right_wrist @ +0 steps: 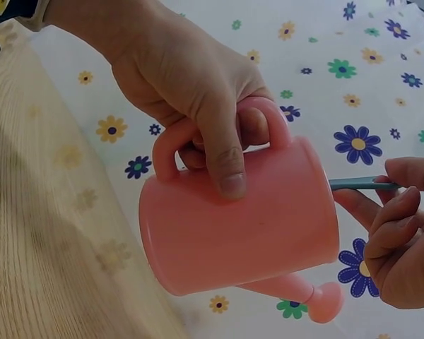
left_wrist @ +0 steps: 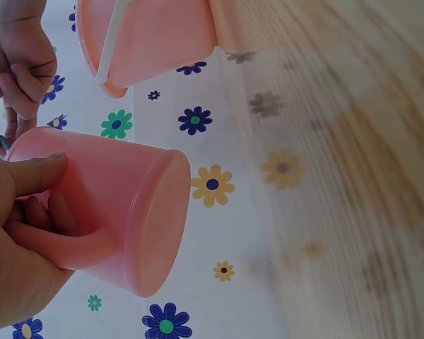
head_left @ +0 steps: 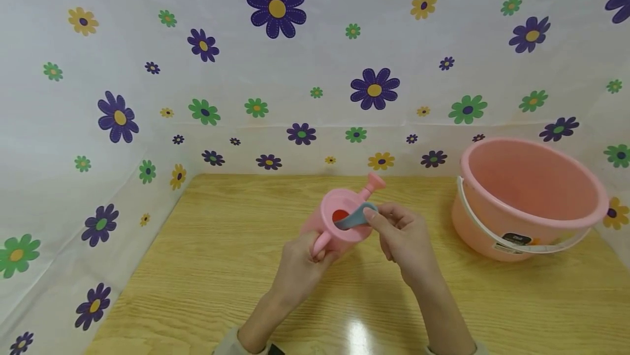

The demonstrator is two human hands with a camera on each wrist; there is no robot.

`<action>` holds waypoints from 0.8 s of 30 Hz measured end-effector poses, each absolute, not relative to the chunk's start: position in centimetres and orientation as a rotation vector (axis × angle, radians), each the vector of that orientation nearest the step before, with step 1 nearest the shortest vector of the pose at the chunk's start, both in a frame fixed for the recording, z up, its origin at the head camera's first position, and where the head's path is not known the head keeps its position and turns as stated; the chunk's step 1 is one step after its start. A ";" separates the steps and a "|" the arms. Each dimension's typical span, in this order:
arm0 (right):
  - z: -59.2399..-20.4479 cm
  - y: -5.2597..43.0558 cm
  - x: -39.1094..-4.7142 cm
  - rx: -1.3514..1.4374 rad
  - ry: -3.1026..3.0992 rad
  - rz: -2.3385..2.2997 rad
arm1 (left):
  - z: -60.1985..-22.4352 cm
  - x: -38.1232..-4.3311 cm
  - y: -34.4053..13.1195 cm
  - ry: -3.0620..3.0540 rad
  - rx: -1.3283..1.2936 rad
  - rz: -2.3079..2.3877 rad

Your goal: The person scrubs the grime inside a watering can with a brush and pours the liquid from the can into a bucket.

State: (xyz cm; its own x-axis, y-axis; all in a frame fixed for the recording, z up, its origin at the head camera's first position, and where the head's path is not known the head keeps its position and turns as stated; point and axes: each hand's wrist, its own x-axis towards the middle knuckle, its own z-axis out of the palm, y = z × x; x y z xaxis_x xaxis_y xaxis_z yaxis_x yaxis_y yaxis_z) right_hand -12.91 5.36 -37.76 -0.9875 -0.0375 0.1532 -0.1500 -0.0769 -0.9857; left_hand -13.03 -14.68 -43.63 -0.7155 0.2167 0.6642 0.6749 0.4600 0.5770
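Note:
My left hand [head_left: 302, 259] holds a pink toy watering can [head_left: 320, 218] by its loop handle, with the thumb along the can's side. In the left wrist view the can's flat base [left_wrist: 164, 222] shows, clear of the table. Its spout with a round rose [head_left: 376, 181] points away to the right. At the can's top opening, my right hand [head_left: 406, 240] pinches a slim blue-grey plastic piece [head_left: 355, 216] between thumb and fingers. One end of the piece dips into the opening, where something red-orange [head_left: 339, 215] shows. The inserted end is hidden, so its kind is unclear.
A large pink bucket [head_left: 526, 180] with a white handle [head_left: 482, 223] stands at the right of the wooden table [head_left: 221, 234]. A white sheet [head_left: 315, 59] printed with flowers covers the back and sides.

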 end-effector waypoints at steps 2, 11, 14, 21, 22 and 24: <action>-37.7 5.3 -12.8 0.208 -2.067 2.249 | -43.6 -13.0 -14.7 -2.204 -0.737 -1.189; -37.1 5.7 -12.5 0.166 -1.968 2.234 | -43.5 -13.0 -14.7 -2.192 -0.731 -1.174; -37.4 5.6 -12.7 0.161 -1.974 2.229 | -43.5 -13.1 -14.6 -2.188 -0.738 -1.185; -38.2 4.8 -13.1 0.207 -2.101 2.236 | -43.8 -13.1 -14.4 -2.193 -0.763 -1.192; -38.2 4.8 -13.1 0.196 -2.090 2.241 | -43.8 -13.1 -14.4 -2.194 -0.763 -1.189; -38.2 5.1 -13.1 0.188 -2.045 2.249 | -43.9 -13.1 -14.4 -2.194 -0.752 -1.175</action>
State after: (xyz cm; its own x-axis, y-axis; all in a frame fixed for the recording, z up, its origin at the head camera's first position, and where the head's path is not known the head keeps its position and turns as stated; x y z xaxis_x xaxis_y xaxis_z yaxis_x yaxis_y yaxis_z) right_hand -13.09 5.06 -38.17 -0.9878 -0.0119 0.1554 -0.1536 -0.0959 -0.9835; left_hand -13.07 -14.41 -43.90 -0.7014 0.2204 0.6778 0.6864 0.4649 0.5591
